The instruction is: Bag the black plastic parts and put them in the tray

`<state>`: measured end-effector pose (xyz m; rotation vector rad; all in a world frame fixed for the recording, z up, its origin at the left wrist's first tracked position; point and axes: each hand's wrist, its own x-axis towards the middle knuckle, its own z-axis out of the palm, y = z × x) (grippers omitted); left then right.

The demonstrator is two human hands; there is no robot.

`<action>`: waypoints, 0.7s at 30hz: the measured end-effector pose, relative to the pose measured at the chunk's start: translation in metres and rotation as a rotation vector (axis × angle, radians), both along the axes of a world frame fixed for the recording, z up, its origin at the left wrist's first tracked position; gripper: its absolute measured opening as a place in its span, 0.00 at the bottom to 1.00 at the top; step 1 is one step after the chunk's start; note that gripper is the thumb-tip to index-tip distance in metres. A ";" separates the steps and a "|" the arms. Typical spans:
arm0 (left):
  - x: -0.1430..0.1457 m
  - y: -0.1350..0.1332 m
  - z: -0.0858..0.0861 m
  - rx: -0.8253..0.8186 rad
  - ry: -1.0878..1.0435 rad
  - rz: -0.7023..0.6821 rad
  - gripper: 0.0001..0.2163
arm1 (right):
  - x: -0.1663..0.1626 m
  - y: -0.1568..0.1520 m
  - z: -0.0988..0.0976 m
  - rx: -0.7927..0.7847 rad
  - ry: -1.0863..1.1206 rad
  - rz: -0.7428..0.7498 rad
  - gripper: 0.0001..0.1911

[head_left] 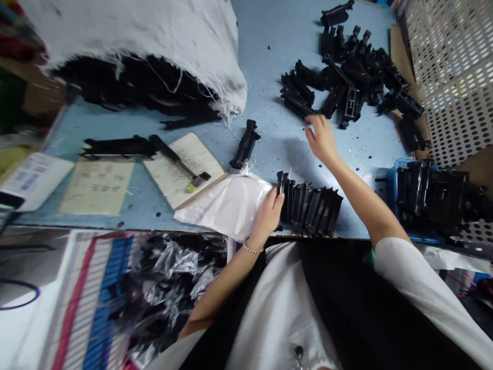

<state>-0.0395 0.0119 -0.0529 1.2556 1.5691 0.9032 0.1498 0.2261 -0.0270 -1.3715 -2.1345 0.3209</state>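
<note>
My left hand [268, 213], with a beaded bracelet at the wrist, is closed on a black plastic part [280, 181] at the left end of a row. Several similar black parts [314, 208] stand side by side in that row along the table's front edge. Farther out, my right hand [322, 139] is at the near side of a loose pile of black parts [352, 77]. Its thumb and forefinger are apart, and the fingertips are close to one long black part [296, 104]; whether they touch it is unclear. A white plastic bag [231, 203] lies beside my left hand.
A frayed white sack [146, 31] spills black parts at the left. A single black part [245, 145] lies mid-table. Left of it are a notebook [165, 174], a black-handled tool [177, 159] and a yellow note [96, 187]. A blue basket [393, 180] of parts stands right, near a perforated panel [454, 77].
</note>
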 end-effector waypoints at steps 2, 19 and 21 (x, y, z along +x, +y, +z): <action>0.012 -0.010 -0.008 0.073 0.087 -0.052 0.23 | 0.007 0.045 -0.015 -0.015 -0.134 -0.057 0.21; 0.021 0.043 0.036 0.232 -0.721 0.014 0.32 | -0.014 -0.127 0.028 -0.791 0.820 0.044 0.15; 0.028 0.048 0.052 0.162 -0.949 -0.007 0.32 | -0.019 -0.166 0.029 -0.956 0.959 0.067 0.18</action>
